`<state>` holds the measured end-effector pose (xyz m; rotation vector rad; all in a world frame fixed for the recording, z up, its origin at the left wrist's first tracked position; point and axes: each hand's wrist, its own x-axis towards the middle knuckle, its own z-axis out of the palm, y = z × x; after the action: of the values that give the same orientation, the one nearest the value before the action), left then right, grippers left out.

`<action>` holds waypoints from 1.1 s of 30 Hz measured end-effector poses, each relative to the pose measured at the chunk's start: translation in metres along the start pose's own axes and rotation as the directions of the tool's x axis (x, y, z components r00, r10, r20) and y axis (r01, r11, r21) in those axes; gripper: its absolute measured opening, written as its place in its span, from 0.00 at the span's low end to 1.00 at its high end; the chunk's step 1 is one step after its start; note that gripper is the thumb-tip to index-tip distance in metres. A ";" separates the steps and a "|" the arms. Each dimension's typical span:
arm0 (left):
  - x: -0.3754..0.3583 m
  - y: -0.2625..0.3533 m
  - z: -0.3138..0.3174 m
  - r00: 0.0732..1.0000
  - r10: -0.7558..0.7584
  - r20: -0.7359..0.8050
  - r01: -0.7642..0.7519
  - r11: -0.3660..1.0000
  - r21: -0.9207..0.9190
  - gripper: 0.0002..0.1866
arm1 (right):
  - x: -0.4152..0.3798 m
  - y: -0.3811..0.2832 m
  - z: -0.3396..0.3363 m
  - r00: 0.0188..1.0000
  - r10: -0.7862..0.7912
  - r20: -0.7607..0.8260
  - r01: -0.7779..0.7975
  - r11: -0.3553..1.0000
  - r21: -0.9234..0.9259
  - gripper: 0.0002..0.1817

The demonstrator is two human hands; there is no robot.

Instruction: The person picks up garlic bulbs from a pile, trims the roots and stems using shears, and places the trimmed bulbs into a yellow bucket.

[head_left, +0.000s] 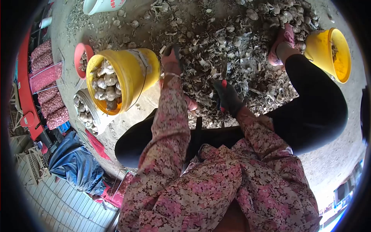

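Observation:
My left hand (171, 57), in a dark glove, reaches forward beside the base of a tilted yellow bucket (145, 71). Its fingers point away from me at the edge of the litter, and I cannot tell whether they hold anything. Whole garlic bulbs (106, 83) fill the mouth of that bucket. My right hand (228, 98), also gloved in dark material, is closed around a red-handled tool (223, 83) in front of my lap. Beneath it spreads a heap of dry garlic stalks and skins (239, 50), with loose bulbs among them.
Another yellow bucket (319, 48) leans at the right by my foot (284, 42). A small red bucket (82, 52) and a pale sack of garlic (87, 112) stand at the left. Filled red net bags (48, 94) are stacked further left, near a blue tarp (75, 162). A white bucket (98, 5) is at the top.

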<state>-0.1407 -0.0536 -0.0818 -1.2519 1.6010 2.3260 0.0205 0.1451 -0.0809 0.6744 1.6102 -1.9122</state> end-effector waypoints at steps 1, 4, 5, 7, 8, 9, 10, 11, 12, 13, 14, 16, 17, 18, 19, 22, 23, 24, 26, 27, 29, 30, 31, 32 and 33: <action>0.026 -0.005 0.004 0.979 0.196 0.056 -0.202 0.903 0.378 0.12 | -0.001 -0.002 0.003 0.996 0.084 0.002 -0.084 0.990 0.110 0.16; 0.133 -0.041 0.011 0.935 0.248 0.253 -0.352 0.579 0.735 0.18 | -0.004 -0.016 0.009 0.978 0.210 -0.002 -0.202 0.943 0.263 0.14; 0.154 -0.050 0.015 0.941 0.147 0.306 -0.336 0.522 0.784 0.20 | -0.003 -0.017 0.010 0.981 0.192 -0.013 -0.181 0.943 0.279 0.13; 0.143 -0.049 0.044 0.947 0.114 0.301 -0.320 0.225 0.920 0.23 | -0.008 -0.028 0.008 0.981 0.190 -0.030 -0.176 0.952 0.252 0.11; 0.137 -0.049 0.056 0.954 0.093 0.286 -0.277 -0.096 0.956 0.26 | -0.008 -0.031 0.007 0.981 0.191 -0.035 -0.176 0.951 0.256 0.11; 0.131 -0.051 0.061 0.977 0.127 0.172 -0.170 -0.023 0.985 0.28 | -0.008 -0.033 0.006 0.983 0.181 -0.044 -0.168 0.963 0.211 0.12; 0.126 -0.048 0.065 0.976 0.125 0.176 -0.174 -0.023 0.984 0.28 | -0.008 -0.033 0.004 0.984 0.169 -0.051 -0.159 0.974 0.164 0.13; 0.119 -0.043 0.065 0.977 0.119 0.179 -0.185 0.042 0.982 0.27 | -0.009 -0.033 0.002 0.984 0.169 -0.054 -0.158 0.974 0.164 0.13; 0.106 -0.037 0.064 0.977 0.116 0.180 -0.193 0.106 0.975 0.25 | -0.007 -0.034 0.000 0.994 0.091 -0.057 -0.084 0.991 0.103 0.15; 0.097 -0.038 0.057 0.976 0.120 0.182 -0.195 0.105 0.975 0.25 | -0.006 -0.035 -0.001 0.999 0.009 -0.054 -0.006 0.999 0.043 0.17; 0.084 -0.038 0.047 0.950 0.122 0.288 -0.306 0.558 0.771 0.23 | -0.006 -0.037 -0.003 0.999 0.003 -0.051 -0.001 0.999 0.046 0.17; 0.051 -0.034 0.028 0.908 0.185 0.376 -0.331 0.867 0.373 0.22 | -0.006 -0.043 -0.009 0.960 -0.238 -0.149 0.154 0.890 -0.428 0.21; 0.028 -0.032 0.020 0.844 0.267 0.465 -0.437 0.844 0.310 0.19 | -0.007 -0.050 -0.011 0.942 -0.310 -0.131 0.198 0.826 -0.528 0.25; 0.005 -0.030 0.014 0.764 0.347 0.544 -0.535 0.811 0.235 0.16 | -0.009 -0.056 -0.010 0.940 -0.319 -0.122 0.211 0.823 -0.527 0.25; -0.022 -0.023 0.015 0.760 0.359 0.541 -0.545 0.806 0.230 0.16 | -0.012 -0.060 -0.009 0.922 -0.371 -0.114 0.251 0.794 -0.553 0.24; -0.085 -0.013 0.017 0.886 -0.042 0.463 0.149 0.969 -0.197 0.14 | -0.021 -0.069 -0.008 0.906 -0.419 -0.055 0.306 0.741 -0.598 0.25; -0.094 -0.018 0.012 0.878 -0.057 0.475 0.184 0.957 -0.226 0.14 | -0.025 -0.071 -0.008 0.899 -0.439 0.000 0.345 0.706 -0.618 0.25; -0.104 -0.022 0.009 0.869 -0.068 0.490 0.217 0.942 -0.254 0.15 | -0.027 -0.073 -0.009 0.887 -0.459 0.056 0.386 0.668 -0.636 0.25; -0.122 -0.027 0.004 0.873 -0.003 0.488 0.101 0.979 -0.174 0.17 | -0.033 -0.069 -0.009 0.863 -0.497 0.093 0.437 0.641 -0.631 0.25; -0.116 -0.035 -0.006 0.814 -0.021 0.580 0.229 0.930 -0.288 0.19 | -0.040 -0.070 -0.009 0.848 -0.518 0.107 0.462 0.626 -0.628 0.24; -0.113 -0.044 -0.018 0.707 0.067 0.704 0.240 0.913 -0.329 0.23 | -0.046 -0.067 -0.009 0.847 -0.518 0.120 0.450 0.578 -0.681 0.28; -0.124 -0.041 -0.019 0.708 0.075 0.703 0.235 0.913 -0.335 0.23 | -0.047 -0.061 -0.011 0.844 -0.521 0.126 0.455 0.573 -0.682 0.28; -0.137 -0.037 -0.017 0.736 0.052 0.675 0.288 0.878 -0.382 0.23 | -0.049 -0.056 -0.014 0.782 -0.604 0.153 0.508 0.477 -0.717 0.30; -0.149 -0.032 -0.015 0.760 0.023 0.649 0.340 0.837 -0.428 0.24 | -0.052 -0.050 -0.017 0.713 -0.677 0.183 0.548 0.375 -0.747 0.31; -0.153 -0.027 -0.019 0.746 -0.006 0.666 0.379 0.827 -0.416 0.23 | -0.059 -0.055 -0.017 0.731 -0.659 0.176 0.515 0.364 -0.776 0.34</action>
<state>-0.0141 0.0020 -0.0074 -0.4804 0.5794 2.6972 0.0256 0.1745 -0.0041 -0.2094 2.8167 -1.2313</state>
